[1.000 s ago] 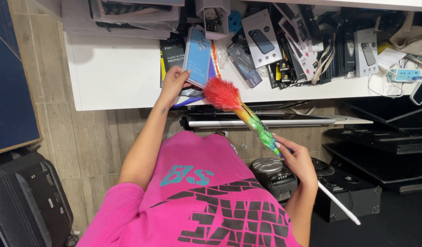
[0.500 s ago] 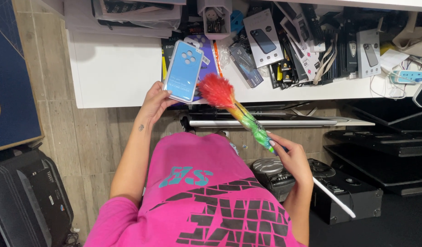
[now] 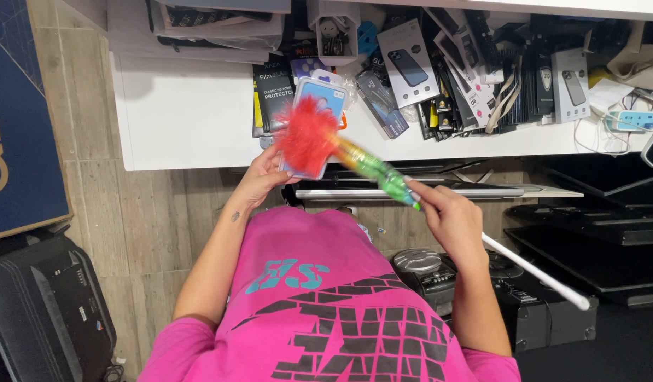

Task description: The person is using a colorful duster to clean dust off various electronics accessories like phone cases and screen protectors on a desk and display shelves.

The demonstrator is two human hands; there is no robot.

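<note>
My left hand (image 3: pixel 264 175) grips the bottom of a light blue packaged phone case (image 3: pixel 319 99) and holds it up at the front edge of the white shelf (image 3: pixel 185 120). My right hand (image 3: pixel 450 216) is closed around a rainbow feather duster (image 3: pixel 362 161) with a long white handle (image 3: pixel 538 272). The duster's red tip (image 3: pixel 305 134) lies across the lower face of the blue package. I wear a pink shirt with dark and teal print.
The shelf holds several packaged phone cases and screen protectors (image 3: pixel 475 78), a small white bin (image 3: pixel 333 32), and a power strip (image 3: pixel 634 120) at the right. A blue carton (image 3: pixel 19 120) and a black case (image 3: pixel 43 311) stand left. Black electronics (image 3: pixel 531 304) sit low right.
My left hand has brought the blue package right and nearer to me. The duster's red tip swung left onto it, and my right hand rose slightly.
</note>
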